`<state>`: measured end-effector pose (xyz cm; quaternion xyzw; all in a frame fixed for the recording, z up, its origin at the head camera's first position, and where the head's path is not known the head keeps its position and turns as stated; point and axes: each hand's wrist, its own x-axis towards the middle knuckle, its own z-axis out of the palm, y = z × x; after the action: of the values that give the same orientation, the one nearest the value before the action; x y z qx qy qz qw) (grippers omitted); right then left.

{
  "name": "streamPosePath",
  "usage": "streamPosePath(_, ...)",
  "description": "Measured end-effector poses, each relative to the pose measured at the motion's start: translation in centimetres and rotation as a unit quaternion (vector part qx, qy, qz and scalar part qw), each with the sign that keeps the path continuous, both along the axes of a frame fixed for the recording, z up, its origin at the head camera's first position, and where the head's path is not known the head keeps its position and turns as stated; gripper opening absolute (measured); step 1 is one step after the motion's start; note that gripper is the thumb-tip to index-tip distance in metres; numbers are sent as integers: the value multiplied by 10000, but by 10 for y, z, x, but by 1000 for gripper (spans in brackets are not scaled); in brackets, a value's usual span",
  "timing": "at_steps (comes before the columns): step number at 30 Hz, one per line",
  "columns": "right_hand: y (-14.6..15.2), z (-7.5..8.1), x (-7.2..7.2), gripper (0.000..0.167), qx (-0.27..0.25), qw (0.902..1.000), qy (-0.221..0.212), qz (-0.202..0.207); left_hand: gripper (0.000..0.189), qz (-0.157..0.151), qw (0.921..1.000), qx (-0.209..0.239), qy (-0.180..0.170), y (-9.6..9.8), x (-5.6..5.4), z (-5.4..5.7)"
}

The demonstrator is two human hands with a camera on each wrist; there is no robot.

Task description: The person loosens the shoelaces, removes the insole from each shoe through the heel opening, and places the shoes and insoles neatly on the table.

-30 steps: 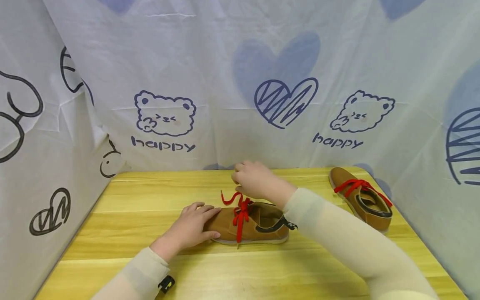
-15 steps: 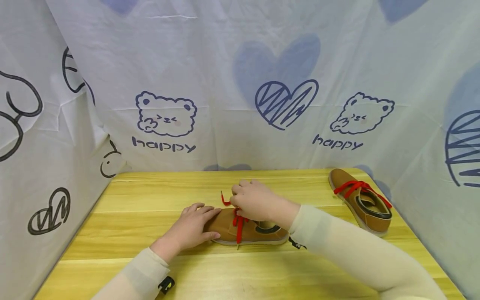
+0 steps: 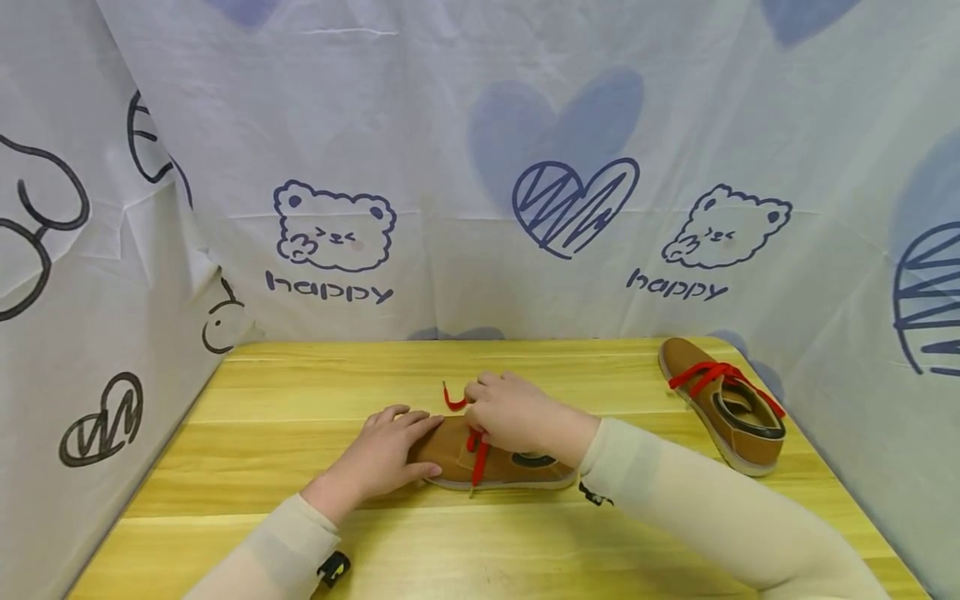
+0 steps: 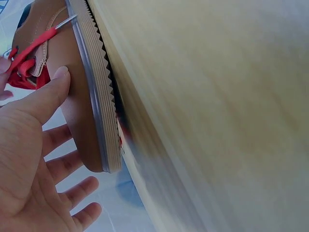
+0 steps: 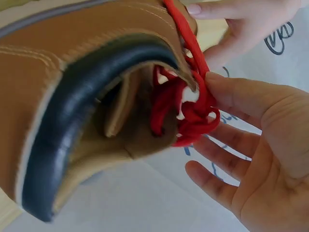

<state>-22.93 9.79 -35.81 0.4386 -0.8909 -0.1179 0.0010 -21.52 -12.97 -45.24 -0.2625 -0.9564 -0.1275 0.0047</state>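
A brown shoe (image 3: 450, 450) lies on the wooden table with its toe to the left. My left hand (image 3: 382, 454) holds the toe, thumb on the near side and fingers across the far side. In the left wrist view its thumb presses the brown upper (image 4: 79, 104), and the outer fingers are spread off it. Over the tongue, my right hand (image 3: 513, 412) pinches the red shoelace (image 5: 186, 26) between thumb and index finger, the other fingers loose. One lace end (image 3: 478, 467) hangs down the near side; the other rises beyond the shoe. The right hand hides most of the knotted part from the head camera.
A second brown shoe (image 3: 761, 450) with a red lace (image 3: 705, 375) stands at the table's right back. White printed cloth (image 3: 450, 250) hangs behind and along both sides of the table (image 3: 300, 392).
My right hand has come down from above the far side of the shoe onto the lace. The near lace end has swung slightly left. My left hand stays on the toe.
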Motion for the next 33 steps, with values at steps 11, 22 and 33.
streamPosePath(11,5,45,-24,12,-216,9987,460,72,74,7,10000,-8,10,0,0,4)
streamPosePath(22,15,96,-75,6,-557,9950,547,-629,75,18,10000,-28,-78,0,1,2)
streamPosePath(33,24,86,-96,17,-1186,9826,1113,-897,74,14,9999,34,-98,-1,2,4)
